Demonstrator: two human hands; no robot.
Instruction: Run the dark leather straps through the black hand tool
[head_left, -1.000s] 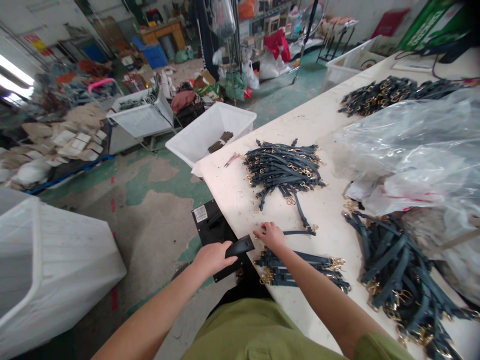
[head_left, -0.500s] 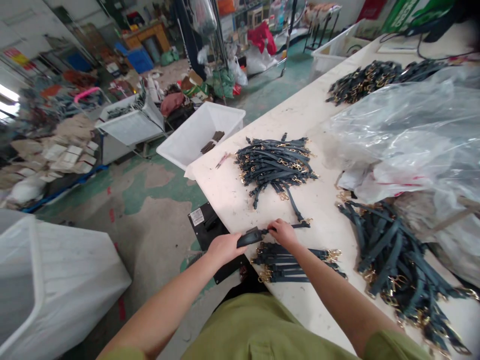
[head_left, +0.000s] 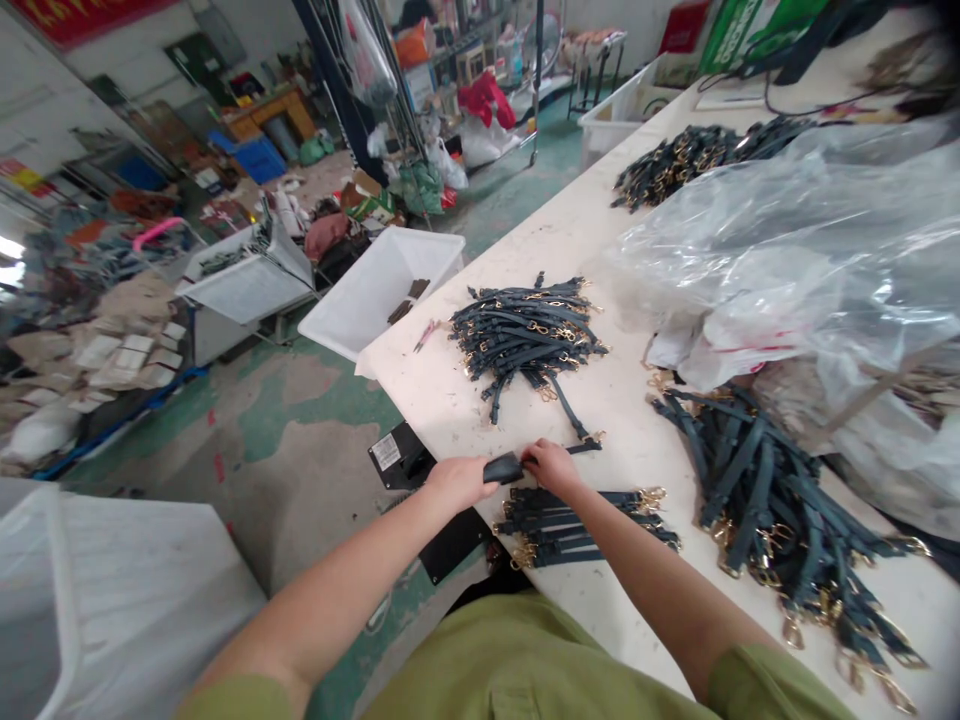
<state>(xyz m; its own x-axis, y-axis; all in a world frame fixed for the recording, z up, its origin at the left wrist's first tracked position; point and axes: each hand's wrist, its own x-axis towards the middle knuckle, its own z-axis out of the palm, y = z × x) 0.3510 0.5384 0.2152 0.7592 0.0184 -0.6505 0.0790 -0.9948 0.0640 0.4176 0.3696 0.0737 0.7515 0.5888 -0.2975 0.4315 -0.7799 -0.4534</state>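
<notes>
My left hand [head_left: 459, 480] is closed around a small black piece [head_left: 503, 468] at the near edge of the white table [head_left: 465, 405]. My right hand [head_left: 551, 466] pinches the end of a thin dark strap [head_left: 583, 444] that lies flat on the table, right against the black piece. Just below my hands sits a small stack of dark straps with gold clasps [head_left: 581, 523]. A larger heap of the same straps [head_left: 525, 335] lies further out on the table.
A big pile of straps [head_left: 780, 505] lies at the right, beside crumpled clear plastic bags [head_left: 787, 260]. More straps [head_left: 697, 155] sit at the far end. On the floor stand a white bin [head_left: 379, 290], a black box [head_left: 409, 460] and a white tub [head_left: 112, 600].
My right hand moved from the table surface to pinch the loose strap. My left hand brought the black piece in until it met the strap's end. The camera view shifted slightly.
</notes>
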